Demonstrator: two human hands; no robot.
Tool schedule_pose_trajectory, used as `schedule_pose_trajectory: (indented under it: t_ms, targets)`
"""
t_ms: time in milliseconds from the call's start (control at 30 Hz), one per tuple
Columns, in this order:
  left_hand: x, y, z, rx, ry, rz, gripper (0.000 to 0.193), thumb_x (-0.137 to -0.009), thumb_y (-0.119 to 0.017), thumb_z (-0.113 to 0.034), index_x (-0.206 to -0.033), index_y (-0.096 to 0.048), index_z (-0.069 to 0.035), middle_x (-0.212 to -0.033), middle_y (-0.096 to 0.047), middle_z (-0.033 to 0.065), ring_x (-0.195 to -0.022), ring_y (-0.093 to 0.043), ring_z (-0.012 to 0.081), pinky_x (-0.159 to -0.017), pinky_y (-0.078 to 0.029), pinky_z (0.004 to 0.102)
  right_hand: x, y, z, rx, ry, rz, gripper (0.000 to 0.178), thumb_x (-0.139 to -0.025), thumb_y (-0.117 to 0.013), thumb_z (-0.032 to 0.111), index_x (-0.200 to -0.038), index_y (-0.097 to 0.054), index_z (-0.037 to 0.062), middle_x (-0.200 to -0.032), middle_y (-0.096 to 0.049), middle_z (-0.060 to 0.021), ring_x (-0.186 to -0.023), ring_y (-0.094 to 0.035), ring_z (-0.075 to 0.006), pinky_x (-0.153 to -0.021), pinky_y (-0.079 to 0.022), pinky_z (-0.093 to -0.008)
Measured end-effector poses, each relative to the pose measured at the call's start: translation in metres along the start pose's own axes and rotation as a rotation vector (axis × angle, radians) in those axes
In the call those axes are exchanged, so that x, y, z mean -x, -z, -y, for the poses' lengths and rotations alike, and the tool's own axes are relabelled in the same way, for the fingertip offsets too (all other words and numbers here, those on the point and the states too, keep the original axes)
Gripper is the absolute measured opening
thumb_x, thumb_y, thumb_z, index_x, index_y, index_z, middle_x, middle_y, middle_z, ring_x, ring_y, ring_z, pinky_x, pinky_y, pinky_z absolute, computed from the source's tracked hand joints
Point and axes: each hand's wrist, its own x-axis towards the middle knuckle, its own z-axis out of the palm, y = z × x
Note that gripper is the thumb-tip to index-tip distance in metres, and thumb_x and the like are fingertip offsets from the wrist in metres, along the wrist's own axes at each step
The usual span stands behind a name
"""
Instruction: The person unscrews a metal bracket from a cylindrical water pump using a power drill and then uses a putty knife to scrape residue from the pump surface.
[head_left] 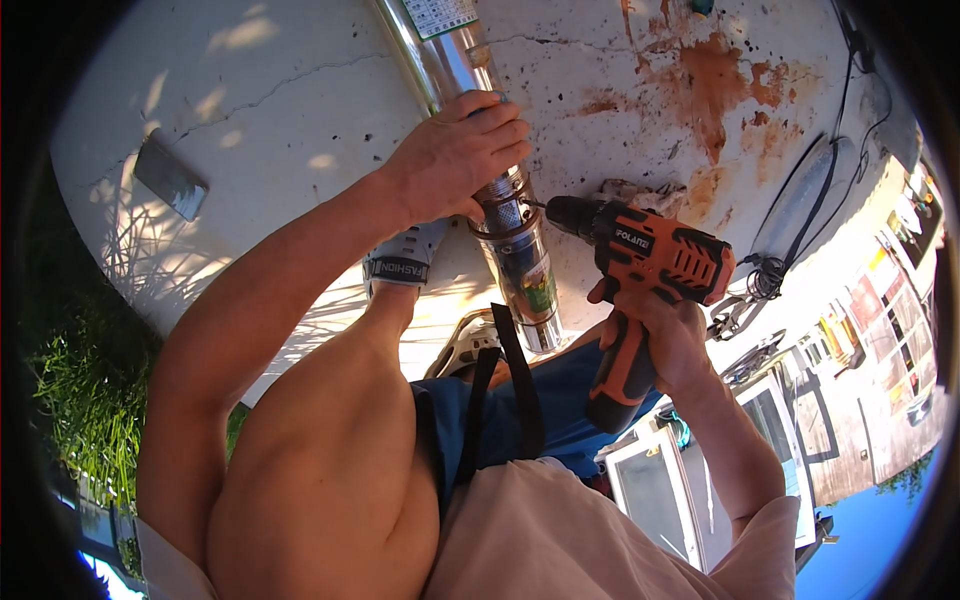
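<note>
A long shiny metal cylinder, looking like a submersible pump, lies on the concrete between my feet. Its far part carries a white and green label. My left hand is wrapped over the cylinder's middle, the thumb beside a ringed joint. In my right hand is an orange and black cordless drill, gripped by its handle. The drill points left, and its thin bit reaches the side of the cylinder at that joint. Whether the bit sits in a screw there is too small to tell.
A dark flat rectangular object lies on the concrete at the left. Reddish-brown dirt stains the ground at the far right. Black cables run along the right side near a clamp-like metal tool. Grass borders the left.
</note>
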Motion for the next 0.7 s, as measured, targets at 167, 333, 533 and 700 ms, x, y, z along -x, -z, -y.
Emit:
schedule_pose_trajectory:
  t_ms: [167, 333, 533, 700]
  targets:
    - [-0.001, 0.001, 0.001, 0.009, -0.009, -0.014, 0.095, -0.052, -0.097, -0.040, -0.135, -0.060, -0.013, -0.140, -0.057, -0.0008, -0.140, -0.045, 0.0184, -0.125, -0.025, 0.0379, -0.003, 0.002, -0.002, -0.039, -0.017, 0.004, 0.032, -0.090, -0.058, 0.002, -0.120, -0.058, -0.0096, -0.098, -0.070, -0.0191, -0.065, -0.068, -0.0222, -0.062, -0.061, -0.0358]
    - [0.000, -0.001, 0.000, 0.042, -0.004, -0.038, 0.094, -0.051, -0.097, -0.040, -0.133, -0.062, -0.013, -0.138, -0.058, -0.0006, -0.139, -0.046, 0.0182, -0.123, -0.026, 0.0383, 0.000, 0.004, -0.007, -0.070, 0.014, 0.027, 0.031, -0.090, -0.062, 0.001, -0.121, -0.060, -0.0041, -0.092, -0.070, -0.0116, -0.064, -0.067, -0.0185, -0.057, -0.058, -0.0313]
    - [0.001, 0.000, 0.000, 0.050, -0.012, -0.045, 0.094, -0.051, -0.097, -0.041, -0.134, -0.061, -0.013, -0.140, -0.058, 0.0001, -0.140, -0.046, 0.0193, -0.124, -0.026, 0.0394, 0.000, 0.007, 0.001, 0.043, -0.034, 0.018, 0.032, -0.091, -0.064, 0.001, -0.122, -0.061, -0.0037, -0.099, -0.071, -0.0123, -0.069, -0.067, -0.0170, -0.060, -0.058, -0.0309]
    - [-0.002, 0.000, 0.000, 0.022, -0.005, -0.021, 0.097, -0.051, -0.097, -0.040, -0.136, -0.060, -0.013, -0.141, -0.057, 0.0012, -0.140, -0.045, 0.0205, -0.124, -0.026, 0.0408, -0.003, 0.009, 0.006, 0.103, 0.124, 0.102, 0.043, -0.088, -0.059, 0.003, -0.129, -0.057, -0.0067, -0.117, -0.072, -0.0178, -0.066, -0.067, -0.0177, -0.062, -0.060, -0.0320]
